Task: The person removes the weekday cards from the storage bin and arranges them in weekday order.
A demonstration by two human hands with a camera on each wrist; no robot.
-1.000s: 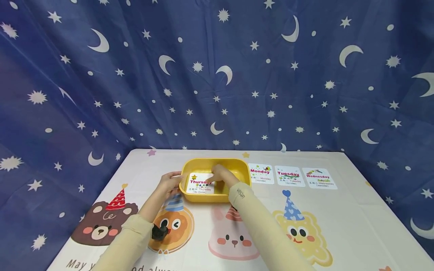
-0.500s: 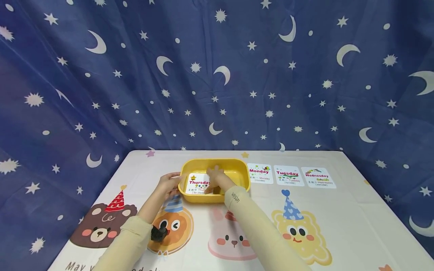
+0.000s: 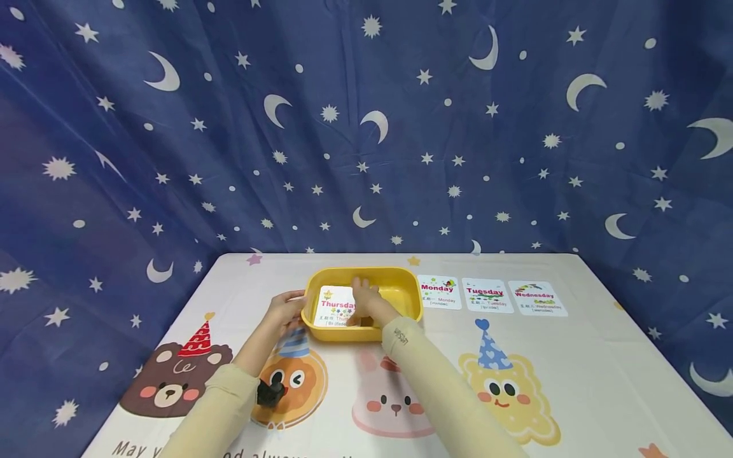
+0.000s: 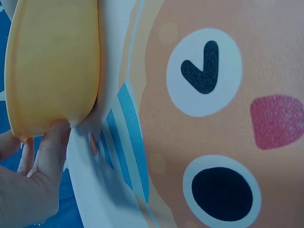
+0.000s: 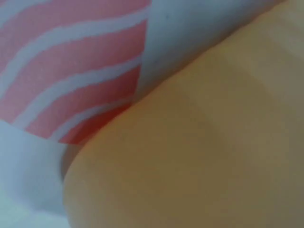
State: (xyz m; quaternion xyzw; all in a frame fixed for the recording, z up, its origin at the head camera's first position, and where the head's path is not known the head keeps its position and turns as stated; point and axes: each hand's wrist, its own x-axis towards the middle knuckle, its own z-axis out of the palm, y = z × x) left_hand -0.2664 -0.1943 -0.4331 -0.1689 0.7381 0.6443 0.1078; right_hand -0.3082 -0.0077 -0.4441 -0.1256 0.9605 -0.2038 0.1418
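A yellow plastic box (image 3: 409, 299) with rounded corners sits at the back middle of the table. My left hand (image 3: 285, 309) holds its left end, fingers against the outer wall; the left wrist view shows those fingertips (image 4: 58, 127) at the end of the box. Reaching into the box, my right hand (image 3: 370, 305) pinches the right edge of a white Thursday card (image 3: 334, 304), covering the end of the printed word. The card leans slightly up inside the box. In the right wrist view the box wall (image 5: 199, 142) fills most of the picture, and the hand is hidden.
Just right of the box, a Monday card (image 3: 439, 292), a Tuesday card (image 3: 488, 296) and a Wednesday card (image 3: 538, 299) lie face up in a row. A blue curtain (image 3: 366, 127) with moons and stars hangs behind the table. The white tablecloth (image 3: 595, 375) has printed cartoon figures.
My right hand has shifted left onto the right edge of the Thursday card, and the card has tipped up a little. My left hand has stayed at the box's end.
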